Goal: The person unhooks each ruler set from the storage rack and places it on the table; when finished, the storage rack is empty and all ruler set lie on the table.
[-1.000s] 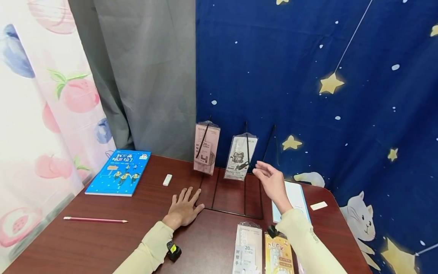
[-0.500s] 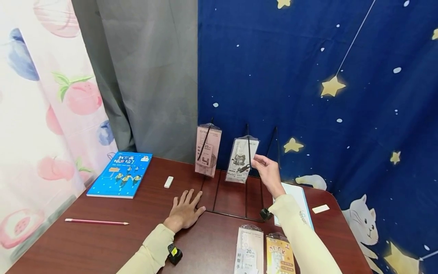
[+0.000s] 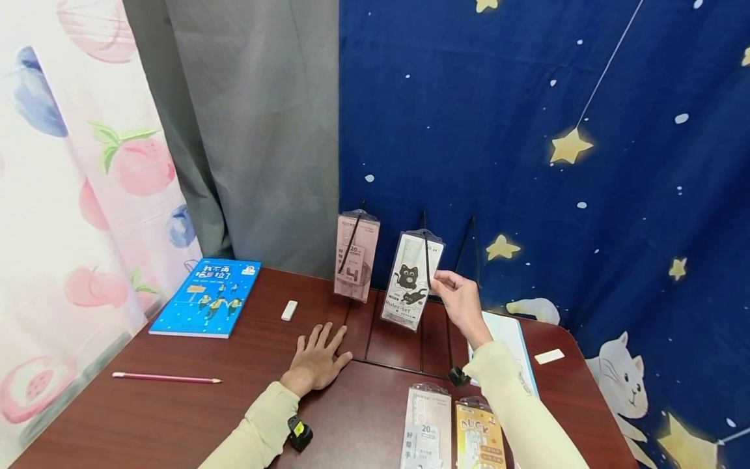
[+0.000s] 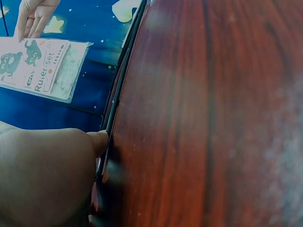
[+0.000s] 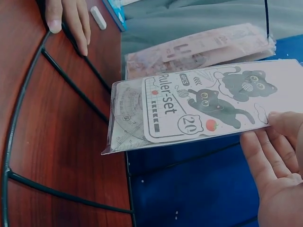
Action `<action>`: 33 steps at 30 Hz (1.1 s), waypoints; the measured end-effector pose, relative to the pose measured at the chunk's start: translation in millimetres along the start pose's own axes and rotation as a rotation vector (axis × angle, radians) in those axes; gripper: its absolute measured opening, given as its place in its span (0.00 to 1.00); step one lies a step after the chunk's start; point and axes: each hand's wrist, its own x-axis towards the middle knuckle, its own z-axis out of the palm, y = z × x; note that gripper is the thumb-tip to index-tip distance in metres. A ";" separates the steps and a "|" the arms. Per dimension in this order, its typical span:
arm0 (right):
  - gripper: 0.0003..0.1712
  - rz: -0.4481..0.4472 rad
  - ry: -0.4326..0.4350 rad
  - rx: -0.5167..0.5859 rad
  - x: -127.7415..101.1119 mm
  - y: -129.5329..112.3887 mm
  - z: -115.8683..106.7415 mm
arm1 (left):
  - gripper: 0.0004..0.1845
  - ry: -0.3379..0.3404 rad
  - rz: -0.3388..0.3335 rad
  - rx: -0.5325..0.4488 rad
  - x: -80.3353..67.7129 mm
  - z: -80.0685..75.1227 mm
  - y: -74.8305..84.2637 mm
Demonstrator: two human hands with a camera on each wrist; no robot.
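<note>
Deep-blue cloth with yellow stars (image 3: 568, 146) and a gray curtain (image 3: 252, 130) close off the far side of the room, and up against them stands a reddish-brown table (image 3: 234, 417). Toward its far edge sits a black wire rack (image 3: 387, 365), and on the rack's middle hook hangs the ruler-set packet (image 3: 407, 293) with the cats printed on it; a pink packet (image 3: 353, 260) hangs just to its left. What catches my eye is how the cat packet lies to the two hands: its long axis runs up and down, the top leaning a little right, and the right hand (image 3: 459, 303) is plainly the nearer one, pinching the right long edge with the thumb on the printed face and fingers behind. The left hand (image 3: 316, 359) lies nearer and to the left, well apart from that packet, grasping nothing, its fingers spread flat on the table at the rack's left side, the thumb touching the frame. On the near side lie a pale packet (image 3: 428, 423) and, right beside it, a yellow duck packet (image 3: 479, 433), partly hidden by the right sleeve (image 3: 521, 404). Over on the left are a blue book (image 3: 205, 299) and a pencil (image 3: 166, 378).
</note>
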 end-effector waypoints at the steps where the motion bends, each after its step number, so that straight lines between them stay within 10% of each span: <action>1: 0.10 0.004 -0.003 -0.004 -2.8 -0.1 -0.7 | 0.35 -0.001 0.001 -0.001 -0.4 -0.5 0.7; 33: 0.14 0.047 -0.071 -0.102 -92.4 -10.6 -24.7 | 0.35 -0.010 0.006 -0.006 0.0 -0.5 0.6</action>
